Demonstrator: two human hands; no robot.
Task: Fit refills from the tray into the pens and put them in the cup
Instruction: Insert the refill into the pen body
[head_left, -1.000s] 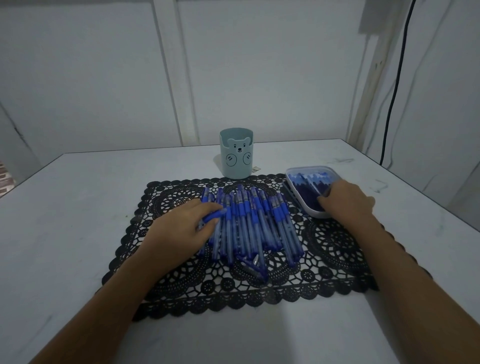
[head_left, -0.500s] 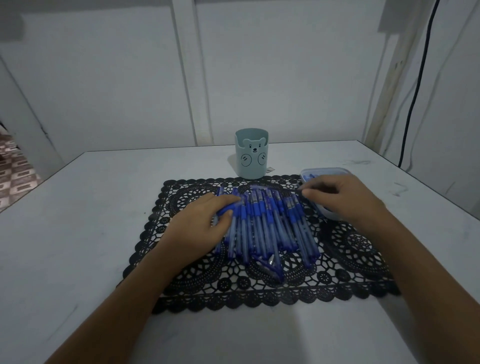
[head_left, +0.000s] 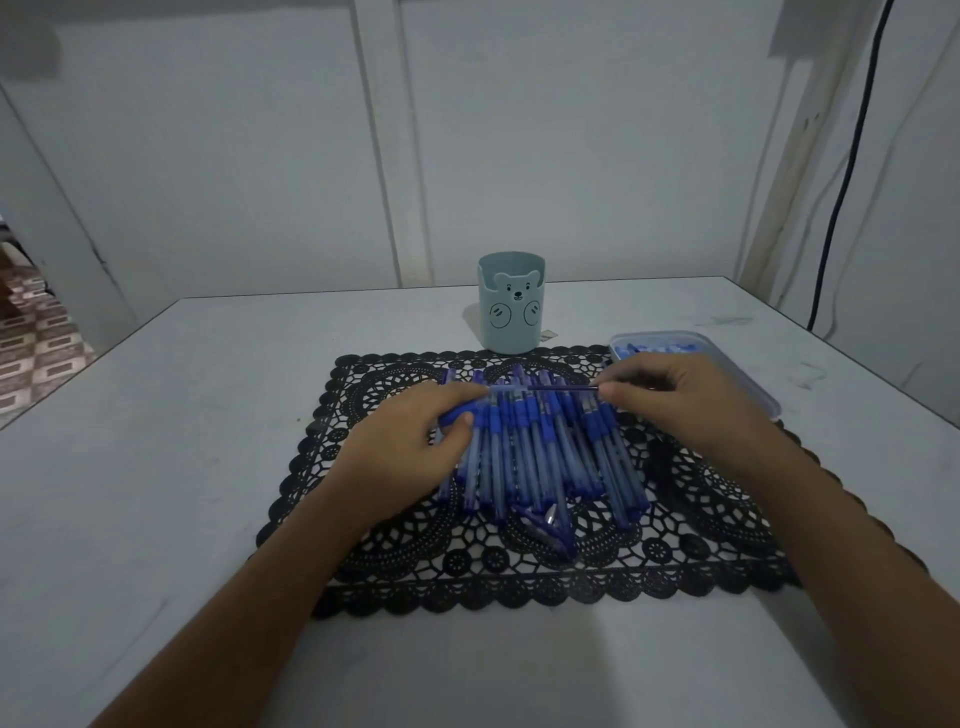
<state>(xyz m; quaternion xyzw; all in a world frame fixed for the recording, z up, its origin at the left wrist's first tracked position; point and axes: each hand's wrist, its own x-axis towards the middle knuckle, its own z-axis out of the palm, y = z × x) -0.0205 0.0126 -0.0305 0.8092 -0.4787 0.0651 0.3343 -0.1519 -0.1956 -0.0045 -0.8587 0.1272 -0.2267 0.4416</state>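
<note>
Your left hand (head_left: 413, 449) is curled round a pen (head_left: 501, 392), thumb and fingers gripping its blue end, and holds it level just above the far ends of the other pens, its clear barrel pointing right. Your right hand (head_left: 680, 408) pinches the right end of a thin dark refill (head_left: 563, 388) between thumb and fingertips; the refill lies in line with the held pen, and its left end meets the open mouth of the barrel, though you cannot tell how far it has gone in. Under both hands a row of blue pens (head_left: 540, 457) lies side by side in the middle of a black lace mat (head_left: 701, 519), running from far to near, and a few loose blue pen parts (head_left: 545, 525) sit on the mat at the near end of the row. The tray (head_left: 737, 364) stands at the mat's far right corner, just behind your right hand, with more blue refills (head_left: 654, 349) visible inside it. The pale blue cup (head_left: 511, 306) with the bear face stands upright at the mat's far edge, near the middle; from here you cannot see inside it. The mat lies on a white table (head_left: 182, 467), and a black cable (head_left: 841, 182) hangs down the wall at the far right.
</note>
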